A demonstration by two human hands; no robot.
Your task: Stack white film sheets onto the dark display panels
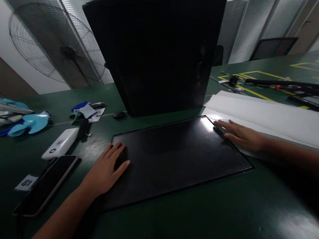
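A flat black panel (173, 153) lies on the green table (192, 218) in front of me. My left hand (107, 171) rests on its left edge, fingers stretched out and lying flat, thumb on the panel's surface. My right hand (239, 134) lies at the panel's right edge, fingers extended toward its far right corner. Neither hand holds anything. Behind the panel a tall stack of black panels (161, 51) stands upright, leaning back.
White foam sheets (282, 121) lie right of the panel. On the left are a phone (47, 184), a white power bank (59, 144), a numbered label (26, 182) and blue fan blades (28, 124). Black rods (301, 88) lie far right. A floor fan (58, 46) stands behind.
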